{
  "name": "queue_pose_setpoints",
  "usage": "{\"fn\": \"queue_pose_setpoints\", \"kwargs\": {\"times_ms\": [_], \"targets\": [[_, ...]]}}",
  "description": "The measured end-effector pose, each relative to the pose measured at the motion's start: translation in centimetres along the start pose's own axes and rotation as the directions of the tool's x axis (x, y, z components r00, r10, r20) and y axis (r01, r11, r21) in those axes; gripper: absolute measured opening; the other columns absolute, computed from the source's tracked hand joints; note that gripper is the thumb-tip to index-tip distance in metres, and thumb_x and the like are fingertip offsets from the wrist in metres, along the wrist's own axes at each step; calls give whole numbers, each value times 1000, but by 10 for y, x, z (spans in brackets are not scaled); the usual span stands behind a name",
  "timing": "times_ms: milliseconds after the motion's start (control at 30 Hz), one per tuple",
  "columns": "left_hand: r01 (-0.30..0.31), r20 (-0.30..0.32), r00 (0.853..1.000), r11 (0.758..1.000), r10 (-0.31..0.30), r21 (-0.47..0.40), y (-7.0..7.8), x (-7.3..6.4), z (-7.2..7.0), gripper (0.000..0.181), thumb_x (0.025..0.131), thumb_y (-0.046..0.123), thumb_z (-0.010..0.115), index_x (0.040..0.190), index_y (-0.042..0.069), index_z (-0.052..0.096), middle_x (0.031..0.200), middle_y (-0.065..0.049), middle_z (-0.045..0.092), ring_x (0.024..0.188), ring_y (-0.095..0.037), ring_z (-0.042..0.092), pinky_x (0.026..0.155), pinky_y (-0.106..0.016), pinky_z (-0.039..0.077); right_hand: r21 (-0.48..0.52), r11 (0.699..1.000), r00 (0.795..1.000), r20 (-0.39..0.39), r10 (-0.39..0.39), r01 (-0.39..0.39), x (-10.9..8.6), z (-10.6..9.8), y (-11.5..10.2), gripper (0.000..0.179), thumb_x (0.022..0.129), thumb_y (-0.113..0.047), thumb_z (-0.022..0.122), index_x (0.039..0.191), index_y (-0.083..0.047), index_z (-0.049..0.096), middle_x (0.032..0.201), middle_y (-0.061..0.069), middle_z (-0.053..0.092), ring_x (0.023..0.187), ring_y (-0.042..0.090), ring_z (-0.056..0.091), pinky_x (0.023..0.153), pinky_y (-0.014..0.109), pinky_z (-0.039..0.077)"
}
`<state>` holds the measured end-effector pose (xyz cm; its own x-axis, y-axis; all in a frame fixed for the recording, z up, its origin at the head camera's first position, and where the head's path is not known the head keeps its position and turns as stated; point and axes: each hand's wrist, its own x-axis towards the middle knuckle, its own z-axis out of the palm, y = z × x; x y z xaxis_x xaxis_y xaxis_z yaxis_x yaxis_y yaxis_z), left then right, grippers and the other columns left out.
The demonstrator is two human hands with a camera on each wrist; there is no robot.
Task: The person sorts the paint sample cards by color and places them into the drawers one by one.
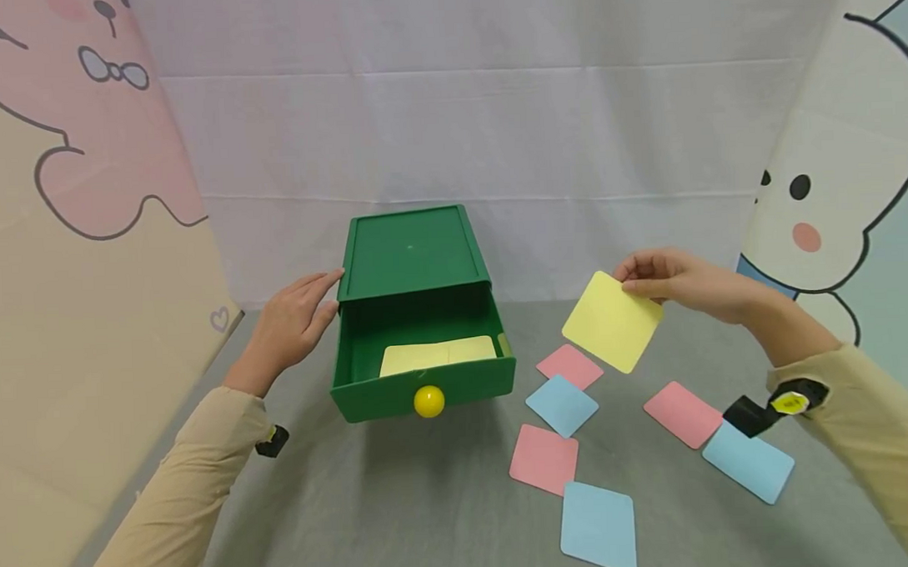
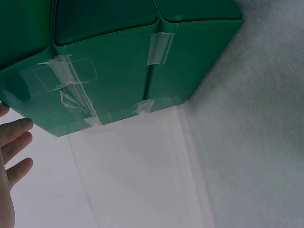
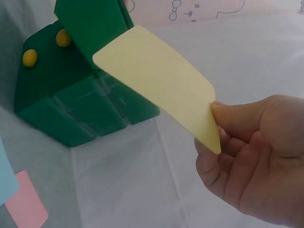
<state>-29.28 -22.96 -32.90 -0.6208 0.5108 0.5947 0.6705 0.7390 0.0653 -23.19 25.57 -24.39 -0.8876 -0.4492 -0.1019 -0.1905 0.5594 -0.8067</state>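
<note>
A green drawer cabinet (image 1: 415, 251) stands on the table, its top drawer (image 1: 368, 395) pulled out by a yellow round knob (image 1: 429, 401). Yellow cards (image 1: 415, 357) lie inside that drawer. My left hand (image 1: 286, 323) has its fingers extended at the cabinet's left side, fingertips right by its upper edge. To the right of the cabinet, my right hand (image 1: 667, 280) pinches a yellow card (image 1: 613, 321) by one corner between thumb and fingers. In the right wrist view the card (image 3: 156, 80) is tilted and overlaps part of the cabinet.
Pink cards (image 1: 544, 460) and blue cards (image 1: 598, 529) lie scattered on the grey table (image 1: 425, 518) at the right, some overlapping. Clear tape (image 2: 160, 48) joins the cabinet's stacked sections. A white cloth (image 1: 539, 130) hangs behind, with cartoon-printed panels (image 1: 103, 329) at both sides.
</note>
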Motion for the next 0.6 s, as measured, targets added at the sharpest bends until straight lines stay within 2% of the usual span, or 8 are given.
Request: {"fn": "queue_pose_setpoints", "kwargs": {"times_ms": [167,333,600], "targets": [[-2,2,1000,1000,2,4,0,1,-2,44,98,28,39,131,-1,46,122,-23,55,114,-37,48,92,-53,39,9,998,998,-20,-67,67,17,11,-33,25,95,-18,48,107,3,51,89,7,57,75,19,55,65,26,46],[7,21,1000,1000,-8,15,2,1,-4,44,97,27,40,132,-1,46,122,-23,54,115,-36,47,93,-52,39,-20,994,989,-99,-111,110,43,33,-63,23,95,-16,47,107,2,54,91,10,57,78,22,54,68,27,47],[14,22,1000,1000,-14,12,3,0,-4,44,97,26,40,132,-1,45,122,-23,54,115,-36,47,94,-52,38,-12,986,970,-178,-164,164,75,61,-85,18,94,-11,48,105,0,58,93,12,58,80,24,54,68,26,48]]}}
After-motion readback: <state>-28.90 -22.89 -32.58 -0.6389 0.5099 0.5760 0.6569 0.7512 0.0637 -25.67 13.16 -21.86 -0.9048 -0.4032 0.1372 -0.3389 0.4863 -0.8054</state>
